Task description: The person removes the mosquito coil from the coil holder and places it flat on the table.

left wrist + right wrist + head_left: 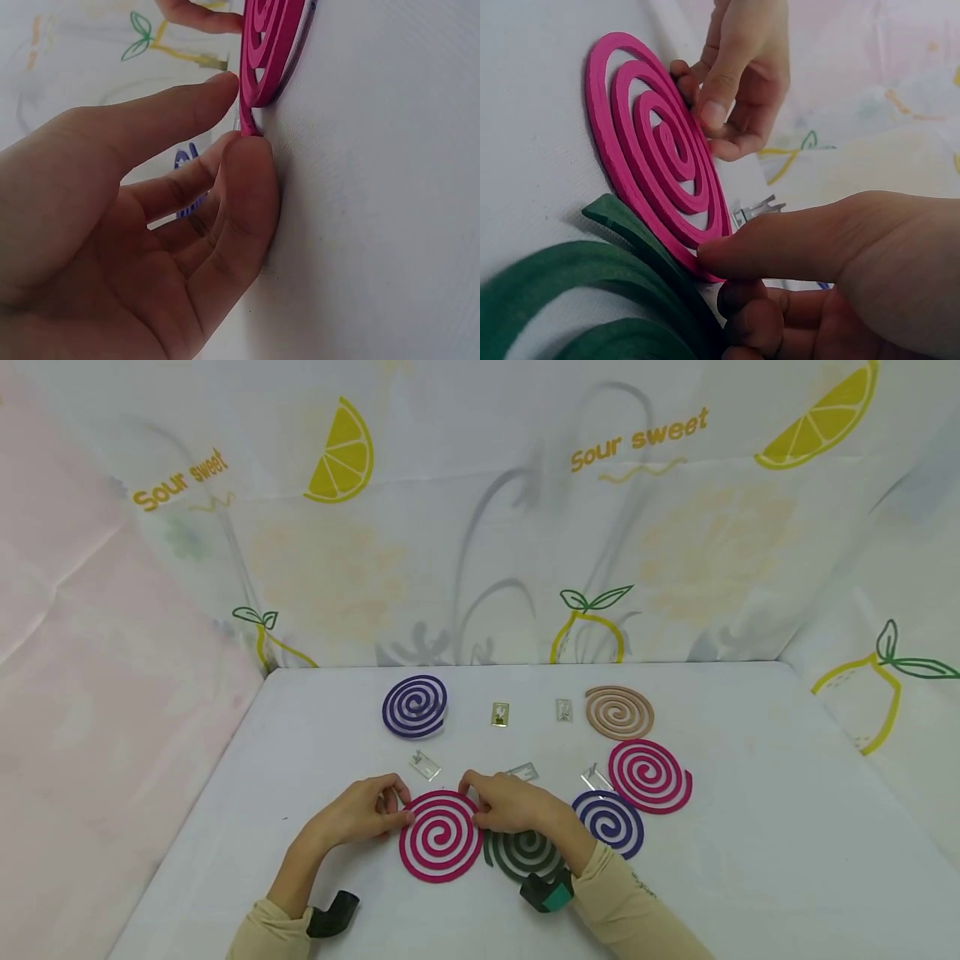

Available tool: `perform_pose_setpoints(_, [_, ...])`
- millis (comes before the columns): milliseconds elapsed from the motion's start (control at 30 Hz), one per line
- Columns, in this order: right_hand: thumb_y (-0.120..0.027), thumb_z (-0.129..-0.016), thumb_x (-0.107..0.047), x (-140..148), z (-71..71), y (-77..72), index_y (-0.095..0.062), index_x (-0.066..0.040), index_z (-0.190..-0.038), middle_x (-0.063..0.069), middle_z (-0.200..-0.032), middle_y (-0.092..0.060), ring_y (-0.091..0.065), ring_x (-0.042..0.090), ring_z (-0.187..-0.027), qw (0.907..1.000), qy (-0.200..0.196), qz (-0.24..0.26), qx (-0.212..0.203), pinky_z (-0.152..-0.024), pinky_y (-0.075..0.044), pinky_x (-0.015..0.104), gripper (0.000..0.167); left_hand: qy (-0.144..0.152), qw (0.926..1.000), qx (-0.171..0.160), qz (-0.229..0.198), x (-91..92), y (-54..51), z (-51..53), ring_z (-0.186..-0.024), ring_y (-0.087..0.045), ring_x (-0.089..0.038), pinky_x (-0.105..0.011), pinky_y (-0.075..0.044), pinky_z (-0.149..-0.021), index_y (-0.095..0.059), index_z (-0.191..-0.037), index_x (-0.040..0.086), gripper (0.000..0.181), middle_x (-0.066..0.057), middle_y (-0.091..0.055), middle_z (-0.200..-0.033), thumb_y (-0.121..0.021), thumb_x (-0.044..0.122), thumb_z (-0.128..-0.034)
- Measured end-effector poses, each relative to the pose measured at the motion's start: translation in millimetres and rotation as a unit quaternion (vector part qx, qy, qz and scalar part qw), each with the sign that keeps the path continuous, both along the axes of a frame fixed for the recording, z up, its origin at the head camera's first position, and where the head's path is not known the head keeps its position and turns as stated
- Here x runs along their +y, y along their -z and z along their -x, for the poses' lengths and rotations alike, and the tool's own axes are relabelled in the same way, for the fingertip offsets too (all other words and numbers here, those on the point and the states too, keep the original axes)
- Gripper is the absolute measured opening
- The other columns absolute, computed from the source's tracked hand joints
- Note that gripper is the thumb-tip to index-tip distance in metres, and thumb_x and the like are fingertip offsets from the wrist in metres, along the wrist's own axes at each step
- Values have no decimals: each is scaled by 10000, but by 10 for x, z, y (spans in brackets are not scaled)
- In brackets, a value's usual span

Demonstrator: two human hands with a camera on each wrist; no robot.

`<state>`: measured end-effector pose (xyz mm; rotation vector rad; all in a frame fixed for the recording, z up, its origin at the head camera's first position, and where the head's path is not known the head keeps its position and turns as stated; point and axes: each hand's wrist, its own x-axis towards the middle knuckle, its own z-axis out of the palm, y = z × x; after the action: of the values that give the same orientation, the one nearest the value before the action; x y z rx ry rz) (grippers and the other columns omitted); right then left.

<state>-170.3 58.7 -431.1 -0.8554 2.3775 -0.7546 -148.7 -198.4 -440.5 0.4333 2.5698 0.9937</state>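
A pink mosquito coil (pixel 441 837) lies on the white table in front of me, between both hands. At its upper left edge my left hand (pixel 365 811) pinches the rim, with the thumb and curled index finger at the outer ring. On the opposite side, my right hand (pixel 510 804) holds the coil's upper right rim, its thumb (pixel 765 244) over the ring and the other fingers curled by the edge. A dark green coil (pixel 517 853) lies partly hidden under my right wrist. In the right wrist view, it sits right beside the pink coil (pixel 619 161).
To the right are a blue coil (pixel 622 827), another pink coil (pixel 652 777) and a tan coil (pixel 619 712). Another blue coil (pixel 414 706) lies at the back left. Several small metal stands are scattered about, including a gold one (pixel 500 714) and a silver one (pixel 425 765).
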Motion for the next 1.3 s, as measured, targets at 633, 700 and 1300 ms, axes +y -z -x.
perform_pose_setpoints(633, [-581,-866,-68,4,107,-31,-472,-95,-1267,-47,-697,-528,-471,61,-573,9977,95,654,171,-542,-419,191,416,-124,9967,-156,-782,-268,-36,207,-681,-602,-184,-261,-513,-618,-569,-1129,63,271,-112,-610,-886,-586,250,-934])
perform_pose_setpoints(700, [-563,-866,-60,9,131,-19,-466,-84,-1275,-45,-698,-515,-462,61,-570,9963,153,804,253,-534,-409,191,420,-150,9964,-99,-826,-286,-50,267,-699,-609,-193,-272,-522,-627,-555,-1154,56,292,-126,-612,-908,-584,248,-936])
perform_pose_setpoints(1300, [-550,-891,-101,-56,367,-104,-411,-49,-1327,33,-810,-564,-474,103,-634,9682,1419,2002,497,-567,-407,217,461,-1319,9855,763,-753,-215,-258,701,-949,-613,-314,-271,-527,-675,-499,-1263,11,369,-206,-565,-1120,-541,214,-958])
